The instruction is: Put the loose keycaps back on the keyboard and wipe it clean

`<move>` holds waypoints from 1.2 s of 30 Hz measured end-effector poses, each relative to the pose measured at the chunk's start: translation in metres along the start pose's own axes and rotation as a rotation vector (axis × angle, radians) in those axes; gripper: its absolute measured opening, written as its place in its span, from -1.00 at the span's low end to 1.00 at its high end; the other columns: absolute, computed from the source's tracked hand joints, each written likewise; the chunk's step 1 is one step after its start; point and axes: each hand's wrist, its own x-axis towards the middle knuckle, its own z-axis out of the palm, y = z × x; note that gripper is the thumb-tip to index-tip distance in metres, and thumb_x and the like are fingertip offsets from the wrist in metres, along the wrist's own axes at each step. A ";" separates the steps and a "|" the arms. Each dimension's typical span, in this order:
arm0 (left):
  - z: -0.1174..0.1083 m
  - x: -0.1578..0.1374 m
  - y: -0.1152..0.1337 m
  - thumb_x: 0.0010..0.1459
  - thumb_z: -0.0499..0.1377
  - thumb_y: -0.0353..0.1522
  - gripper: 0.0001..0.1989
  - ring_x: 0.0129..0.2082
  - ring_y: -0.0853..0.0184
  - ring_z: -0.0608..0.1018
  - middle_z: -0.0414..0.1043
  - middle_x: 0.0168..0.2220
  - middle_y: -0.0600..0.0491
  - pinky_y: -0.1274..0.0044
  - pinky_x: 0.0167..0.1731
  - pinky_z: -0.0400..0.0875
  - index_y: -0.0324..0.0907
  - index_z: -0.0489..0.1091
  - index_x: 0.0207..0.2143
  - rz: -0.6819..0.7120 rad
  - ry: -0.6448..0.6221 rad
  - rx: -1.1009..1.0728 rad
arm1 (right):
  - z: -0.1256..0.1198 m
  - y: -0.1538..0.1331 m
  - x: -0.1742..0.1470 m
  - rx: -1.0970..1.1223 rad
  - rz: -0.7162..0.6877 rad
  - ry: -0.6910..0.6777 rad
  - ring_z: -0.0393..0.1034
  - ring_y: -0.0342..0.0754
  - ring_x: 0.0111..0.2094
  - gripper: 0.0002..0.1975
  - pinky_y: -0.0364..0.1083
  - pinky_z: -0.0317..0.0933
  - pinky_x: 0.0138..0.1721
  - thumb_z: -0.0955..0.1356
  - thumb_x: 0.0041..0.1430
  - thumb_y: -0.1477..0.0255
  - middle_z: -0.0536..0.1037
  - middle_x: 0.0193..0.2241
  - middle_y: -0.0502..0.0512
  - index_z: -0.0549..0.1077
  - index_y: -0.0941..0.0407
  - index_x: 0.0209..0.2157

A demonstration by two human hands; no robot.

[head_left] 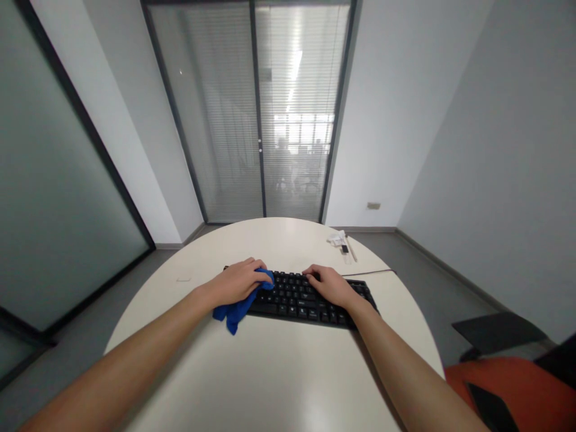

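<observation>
A black keyboard [294, 296] lies flat on the round cream table. On its left end rests my left hand [240, 280], closed around a blue cloth [238, 311]. Part of the cloth shows past my fingers over the keys, and the rest hangs down over the keyboard's front left corner onto the table. My right hand [332, 284] lies across the right half of the keyboard, its fingers bent at the back edge and holding it. Both hands hide some of the keys beneath them.
At the table's [279, 366] back right lie a crumpled white packet [336, 238], a small black item [345, 249] and a thin pale stick [351, 249]. A dark cable [371, 272] runs to the right edge. An orange chair [508, 387] stands at the right.
</observation>
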 end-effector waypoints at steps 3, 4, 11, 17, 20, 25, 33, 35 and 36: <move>0.005 0.006 0.012 0.38 0.03 -0.41 -0.69 -0.03 0.27 0.41 0.39 -0.01 0.02 0.45 0.01 0.32 0.04 0.48 0.03 0.058 0.037 0.009 | 0.000 -0.001 0.001 0.002 -0.002 -0.005 0.50 0.04 -0.08 -0.76 -0.03 0.29 -0.01 0.28 0.30 0.37 0.64 -0.14 0.12 0.55 0.09 -0.12; 0.007 0.008 0.016 0.38 0.04 -0.42 -0.68 -0.03 0.26 0.41 0.39 -0.01 0.02 0.45 0.00 0.32 0.05 0.47 0.05 0.077 0.031 0.036 | 0.000 -0.001 0.001 0.001 -0.001 -0.006 0.51 0.04 -0.08 -0.76 -0.03 0.29 -0.02 0.28 0.30 0.37 0.64 -0.14 0.12 0.55 0.09 -0.12; 0.019 0.007 0.018 0.33 0.09 -0.47 -0.62 -0.06 0.20 0.42 0.39 0.00 -0.02 0.41 -0.04 0.32 0.09 0.45 0.09 0.139 -0.019 0.219 | -0.001 -0.002 0.000 0.003 0.012 -0.007 0.51 0.05 -0.10 -0.76 -0.02 0.30 -0.02 0.28 0.30 0.36 0.64 -0.16 0.12 0.56 0.09 -0.13; 0.011 0.004 0.019 0.34 0.08 -0.46 -0.69 -0.08 0.23 0.43 0.41 -0.04 -0.01 0.43 -0.05 0.33 0.03 0.51 0.00 0.108 -0.004 0.151 | 0.000 -0.002 0.000 0.003 0.021 -0.002 0.51 0.05 -0.09 -0.76 -0.02 0.29 -0.01 0.29 0.28 0.37 0.65 -0.16 0.13 0.56 0.09 -0.12; 0.011 0.010 0.025 0.36 0.05 -0.42 -0.72 -0.05 0.24 0.42 0.40 -0.02 -0.01 0.43 -0.04 0.35 -0.01 0.50 -0.02 0.061 0.038 0.093 | 0.000 -0.003 0.001 -0.006 0.027 -0.001 0.51 0.05 -0.10 -0.76 -0.02 0.29 -0.02 0.29 0.28 0.37 0.65 -0.17 0.12 0.56 0.09 -0.12; 0.024 0.025 0.038 0.36 0.08 -0.42 -0.73 -0.03 0.21 0.41 0.40 -0.02 -0.01 0.41 -0.04 0.35 -0.02 0.48 0.01 0.071 0.039 0.133 | 0.000 -0.003 0.001 -0.011 0.014 -0.006 0.51 0.04 -0.11 -0.76 -0.03 0.29 -0.02 0.29 0.28 0.38 0.65 -0.17 0.12 0.56 0.09 -0.12; 0.017 0.018 0.029 0.32 0.11 -0.46 -0.71 -0.06 0.21 0.41 0.42 -0.06 -0.02 0.43 -0.07 0.32 0.01 0.51 -0.02 0.153 -0.010 0.212 | -0.001 -0.003 0.001 -0.016 0.014 -0.005 0.51 0.05 -0.09 -0.76 -0.01 0.29 0.00 0.29 0.28 0.39 0.65 -0.16 0.13 0.57 0.10 -0.12; 0.013 0.015 0.028 0.33 0.10 -0.46 -0.72 -0.07 0.22 0.42 0.42 -0.06 0.00 0.44 -0.08 0.32 0.01 0.51 -0.04 0.148 -0.010 0.199 | -0.001 -0.003 0.001 -0.015 0.018 -0.004 0.51 0.05 -0.09 -0.76 -0.01 0.29 0.00 0.29 0.28 0.39 0.65 -0.16 0.13 0.57 0.10 -0.12; 0.013 0.014 0.028 0.33 0.09 -0.47 -0.72 -0.08 0.23 0.42 0.42 -0.05 0.00 0.44 -0.07 0.32 0.01 0.51 -0.04 0.146 0.001 0.191 | -0.001 -0.003 0.001 -0.015 0.019 -0.004 0.51 0.05 -0.09 -0.76 -0.01 0.29 0.00 0.29 0.28 0.38 0.65 -0.16 0.13 0.56 0.09 -0.12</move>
